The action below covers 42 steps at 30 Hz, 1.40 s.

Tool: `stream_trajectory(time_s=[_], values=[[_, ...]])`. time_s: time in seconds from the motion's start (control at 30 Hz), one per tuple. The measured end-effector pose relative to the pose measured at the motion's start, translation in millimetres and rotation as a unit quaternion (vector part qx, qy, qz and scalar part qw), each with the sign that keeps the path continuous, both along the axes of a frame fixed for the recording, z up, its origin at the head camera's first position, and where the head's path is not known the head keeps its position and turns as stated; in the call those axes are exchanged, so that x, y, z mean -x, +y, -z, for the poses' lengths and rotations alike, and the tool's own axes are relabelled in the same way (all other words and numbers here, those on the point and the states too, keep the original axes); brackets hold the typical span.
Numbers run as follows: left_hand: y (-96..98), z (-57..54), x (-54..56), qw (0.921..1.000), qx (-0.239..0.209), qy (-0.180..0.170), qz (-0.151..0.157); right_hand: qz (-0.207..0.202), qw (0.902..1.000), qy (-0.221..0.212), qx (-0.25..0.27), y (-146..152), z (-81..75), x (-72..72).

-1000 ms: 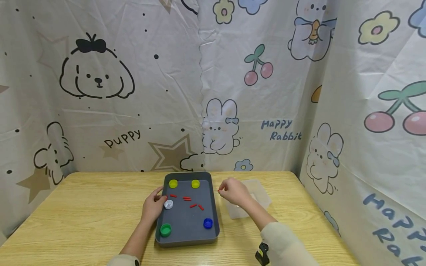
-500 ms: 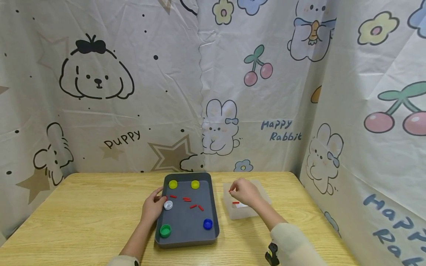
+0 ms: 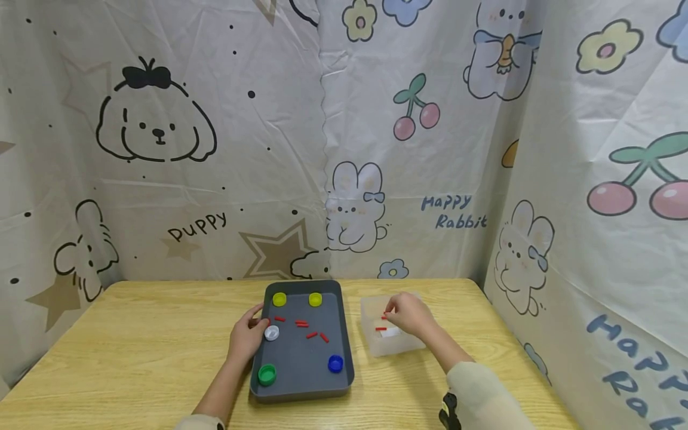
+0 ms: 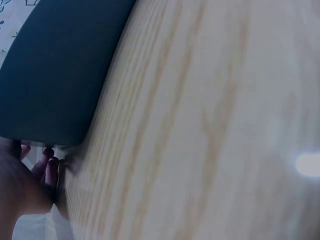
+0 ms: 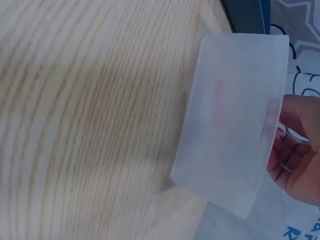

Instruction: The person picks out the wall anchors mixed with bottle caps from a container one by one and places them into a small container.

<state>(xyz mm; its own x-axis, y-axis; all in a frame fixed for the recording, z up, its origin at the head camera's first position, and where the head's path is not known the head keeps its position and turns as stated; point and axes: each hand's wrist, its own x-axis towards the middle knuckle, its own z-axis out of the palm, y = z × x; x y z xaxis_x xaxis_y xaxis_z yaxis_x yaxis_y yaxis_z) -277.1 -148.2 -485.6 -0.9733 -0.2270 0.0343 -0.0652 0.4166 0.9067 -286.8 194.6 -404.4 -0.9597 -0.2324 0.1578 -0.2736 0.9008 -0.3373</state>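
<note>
A dark grey tray (image 3: 301, 382) lies on the table, its left rim gripped by my left hand (image 3: 248, 337), thumb over the edge. Several short red sticks (image 3: 312, 335) are scattered inside it. At the right stands a translucent box (image 3: 371, 346) with a red stick (image 3: 380, 329) and a white piece (image 3: 389, 332) in it. My right hand (image 3: 411, 313) is over this box, a bit of red at its pinched fingertips. In the right wrist view, the fingers (image 5: 280, 155) reach over the box rim and their tips are partly hidden.
Inside the tray sit two yellow caps (image 3: 279, 300), a clear cap (image 3: 272, 333), a green cap (image 3: 267, 375) and a blue cap (image 3: 335, 364). A patterned curtain (image 3: 269, 149) hangs behind the wooden table (image 3: 134, 358).
My right hand has moved right, from beside the tray's right rim to over the translucent box, carrying a red stick. The left hand and the tray stay in place.
</note>
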Motion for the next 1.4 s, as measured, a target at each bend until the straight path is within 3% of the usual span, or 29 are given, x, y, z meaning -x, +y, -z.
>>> stream_trajectory(time_s=[0.4, 0.67, 0.97, 1.4], values=[[-0.5, -1.4, -0.8, 1.0000, 0.004, 0.006, -0.002, 0.024, 0.9995, -0.022, -0.002, 8.9, 7.3, 6.9], [0.0, 1.6, 2.0, 1.0000, -0.004, 0.006, -0.001, 0.022, 0.9984, -0.023, -0.048, 11.5, 14.3, 7.6], [-1.0, 0.9, 1.4, 1.0000, -0.006, -0.002, 0.002, 0.025, 0.9968, -0.005, -0.075, 13.9, 11.3, 5.4], [-1.3, 1.4, 1.6, 1.0000, 0.003, 0.007, -0.004, 0.050, 0.9983, -0.026, -0.014, 14.6, 8.7, 9.4]])
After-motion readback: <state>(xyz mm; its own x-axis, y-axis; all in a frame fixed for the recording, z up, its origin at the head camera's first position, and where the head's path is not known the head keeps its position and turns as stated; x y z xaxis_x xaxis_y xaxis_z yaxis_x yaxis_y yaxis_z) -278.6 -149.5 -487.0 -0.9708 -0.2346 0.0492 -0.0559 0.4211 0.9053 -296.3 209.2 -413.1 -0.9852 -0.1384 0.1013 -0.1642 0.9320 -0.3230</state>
